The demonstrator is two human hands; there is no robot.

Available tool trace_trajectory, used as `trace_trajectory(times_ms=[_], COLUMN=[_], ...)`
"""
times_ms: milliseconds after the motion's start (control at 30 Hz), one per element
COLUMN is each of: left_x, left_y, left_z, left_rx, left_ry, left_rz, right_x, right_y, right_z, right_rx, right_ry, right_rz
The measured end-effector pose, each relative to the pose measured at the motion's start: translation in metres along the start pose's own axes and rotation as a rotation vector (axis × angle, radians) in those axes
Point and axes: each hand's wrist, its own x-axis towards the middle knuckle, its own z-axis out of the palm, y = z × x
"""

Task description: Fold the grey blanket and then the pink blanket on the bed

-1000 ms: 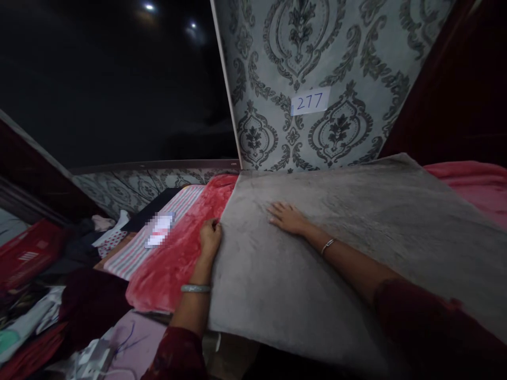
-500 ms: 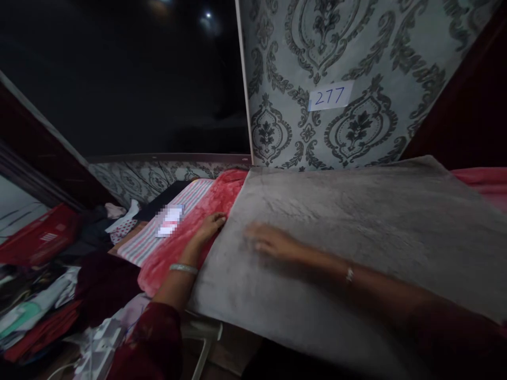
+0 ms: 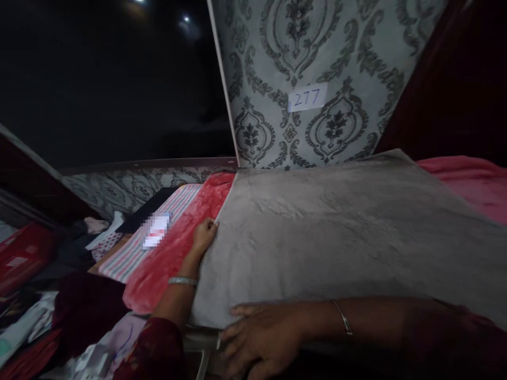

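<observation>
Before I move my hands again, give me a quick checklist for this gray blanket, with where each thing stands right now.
1. Left hand at the gray blanket's left edge: ok, the fingers are there.
2. Left hand's pinch firm: cannot tell from this view.
3. Right hand at the near edge: ok, fingers spread.
4. Gray blanket free of creases: not ok, wrinkles show across its middle and far part.
5. Red blanket on the left fully covered: not ok, a wide strip shows.
6. Near right corner of the gray blanket lying flat: cannot tell, it is not in view.
</observation>
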Motion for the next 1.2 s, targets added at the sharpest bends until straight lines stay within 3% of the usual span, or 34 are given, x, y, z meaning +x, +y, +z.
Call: trace_trajectory(times_ms=[33, 100, 167, 267, 333, 433, 533, 633, 767, 900, 967, 1033, 1200], left_x=[0.000, 0.002, 0.006, 0.015, 0.021, 0.021, 0.010, -0.004, -0.014, -0.013, -0.013, -0.013, -0.014], left_y=[0.000, 0.002, 0.008, 0.034, 0.067, 0.130, 0.186, 0.213, 0.212, 0.210, 0.212, 0.214, 0.215], left_z=[-0.002, -0.006, -0.009, -0.001, 0.019, 0.069, 0.123, 0.162, 0.183, 0.183, 0.182, 0.181, 0.181], left_rx=[0.030, 0.101, 0.226, 0.510, 0.601, 0.570, 0.563, 0.581, 0.634, 0.649, 0.668, 0.687, 0.695], left_ry=[-0.001, -0.025, -0.027, 0.082, 0.096, -0.098, -0.285, -0.339, -0.362, -0.373, -0.383, -0.399, -0.406], left_rz=[0.011, 0.028, 0.010, 0.094, 0.299, 0.534, 0.556, 0.600, 0.627, 0.620, 0.613, 0.598, 0.581], right_x=[-0.009, -0.037, -0.075, -0.136, -0.168, -0.203, -0.228, -0.252, -0.284, -0.315, -0.322, -0.314, -0.243], right_y=[0.002, 0.016, 0.037, 0.059, 0.062, 0.054, 0.045, 0.039, 0.029, 0.016, 0.011, 0.005, -0.033], right_z=[-0.007, -0.030, -0.058, -0.090, -0.101, -0.110, -0.113, -0.105, -0.089, -0.090, -0.091, -0.085, -0.028], right_rx=[0.045, 0.051, -0.077, -0.346, -0.477, -0.573, -0.605, -0.598, -0.561, -0.581, -0.574, -0.552, -0.342], right_ry=[0.062, 0.290, 0.513, 0.581, 0.588, 0.617, 0.683, 0.686, 0.662, 0.752, 0.722, 0.612, 0.390], right_rz=[-0.001, 0.143, 0.450, 0.947, 1.188, 1.418, 1.625, 1.748, 1.782, 1.866, 1.865, 1.703, 0.912])
